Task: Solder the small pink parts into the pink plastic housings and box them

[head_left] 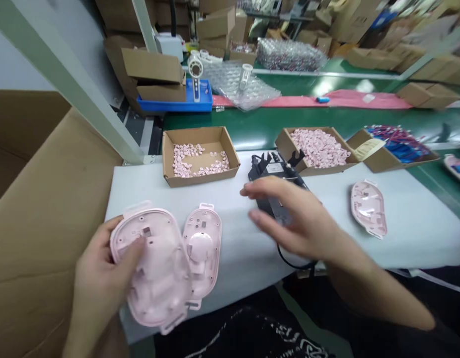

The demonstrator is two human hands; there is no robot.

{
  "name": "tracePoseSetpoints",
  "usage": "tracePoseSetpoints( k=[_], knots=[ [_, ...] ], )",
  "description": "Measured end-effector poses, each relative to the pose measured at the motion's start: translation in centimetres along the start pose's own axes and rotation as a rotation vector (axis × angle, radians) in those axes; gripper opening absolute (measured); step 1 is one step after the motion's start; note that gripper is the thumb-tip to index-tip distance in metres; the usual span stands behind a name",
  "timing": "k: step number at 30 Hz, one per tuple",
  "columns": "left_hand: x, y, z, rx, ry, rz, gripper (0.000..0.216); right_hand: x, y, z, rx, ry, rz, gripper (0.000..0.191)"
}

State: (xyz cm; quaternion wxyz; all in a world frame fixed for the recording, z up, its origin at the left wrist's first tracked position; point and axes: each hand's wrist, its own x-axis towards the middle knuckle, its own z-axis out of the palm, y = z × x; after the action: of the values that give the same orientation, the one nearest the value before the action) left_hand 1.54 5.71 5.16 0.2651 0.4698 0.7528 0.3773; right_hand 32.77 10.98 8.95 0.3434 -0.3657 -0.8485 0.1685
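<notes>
My left hand (103, 273) grips a pink plastic shell (153, 266), thumb pressed on its inner face, at the near left of the white foam mat (409, 219). A second pink shell half (202, 246) lies against it on the right. My right hand (293, 219) hovers with fingers spread and empty over a black electric tool (272, 171) with a cable. Another pink shell (368, 208) lies alone on the mat to the right.
A cardboard tray (200, 155) with a few small pink parts sits behind the shells; a fuller tray (317, 148) and a tray of blue and red items (396, 144) stand to the right. A large carton (47, 219) flanks my left. A green conveyor (289, 124) runs behind.
</notes>
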Motion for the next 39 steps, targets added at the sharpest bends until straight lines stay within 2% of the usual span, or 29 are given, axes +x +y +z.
tracePoseSetpoints(
  k=[2, 4, 7, 10, 12, 14, 16, 18, 20, 22, 25, 27, 29, 31, 33, 35, 39],
  knots=[
    [3.1, -2.2, -1.2, 0.073, -0.058, 0.002, 0.041, 3.7, 1.5, -2.0, -0.221, -0.071, -0.040, 0.017],
    [5.4, -4.0, -1.3, 0.164, -0.108, 0.004, 0.040, 8.1, 3.5, -2.4, -0.404, -0.184, -0.018, 0.018],
    [6.6, -5.4, -0.8, 0.314, -0.137, 0.000, 0.047, 14.3, 6.7, 0.1, -0.650, -0.512, 0.110, 0.027],
    [6.5, -5.8, -0.5, 0.452, -0.135, 0.045, 0.052, 18.1, 9.3, 4.4, -0.749, -0.707, 0.175, 0.023],
    [6.0, -5.9, -0.6, 0.536, -0.134, 0.076, 0.053, 19.1, 10.5, 6.9, -0.790, -0.787, 0.198, 0.021],
    [5.1, -5.8, -0.6, 0.632, -0.095, 0.137, 0.054, 19.5, 11.1, 8.5, -0.832, -0.840, 0.225, 0.028],
    [3.6, -5.4, -0.2, 0.703, -0.007, 0.257, 0.054, 19.5, 11.5, 9.4, -0.854, -0.862, 0.242, 0.033],
    [1.9, -4.6, 1.0, 0.703, 0.021, 0.427, 0.052, 19.6, 11.5, 9.6, -0.851, -0.858, 0.244, 0.031],
    [0.2, -3.6, 2.6, 0.667, -0.061, 0.586, 0.052, 19.8, 11.1, 9.4, -0.829, -0.834, 0.237, 0.025],
    [-0.9, -2.5, 4.5, 0.664, -0.180, 0.672, 0.052, 19.7, 10.1, 8.6, -0.794, -0.782, 0.223, 0.021],
    [-1.5, -1.4, 6.5, 0.726, -0.284, 0.679, 0.053, 18.0, 7.2, 6.2, -0.729, -0.650, 0.181, 0.028],
    [-1.5, -0.8, 7.0, 0.729, -0.315, 0.635, 0.056, 15.1, 4.6, 4.2, -0.617, -0.513, 0.108, 0.032],
    [-1.5, -0.3, 7.0, 0.629, -0.357, 0.560, 0.056, 11.0, 2.0, 2.6, -0.328, -0.314, -0.001, 0.024],
    [-1.8, 0.1, 6.9, 0.441, -0.414, 0.487, 0.047, 6.4, 0.1, 2.1, -0.043, -0.219, -0.003, 0.017],
    [-2.4, 0.4, 7.1, 0.240, -0.454, 0.415, 0.033, 2.2, -1.0, 2.9, 0.185, -0.170, 0.073, 0.017],
    [-3.1, 0.5, 7.6, 0.102, -0.461, 0.318, 0.024, -1.1, -1.1, 4.9, 0.341, -0.086, 0.137, 0.019],
    [-4.5, 0.3, 9.0, -0.004, -0.423, 0.191, 0.038, -4.1, -0.7, 8.9, 0.417, 0.103, 0.261, 0.017]
  ],
)
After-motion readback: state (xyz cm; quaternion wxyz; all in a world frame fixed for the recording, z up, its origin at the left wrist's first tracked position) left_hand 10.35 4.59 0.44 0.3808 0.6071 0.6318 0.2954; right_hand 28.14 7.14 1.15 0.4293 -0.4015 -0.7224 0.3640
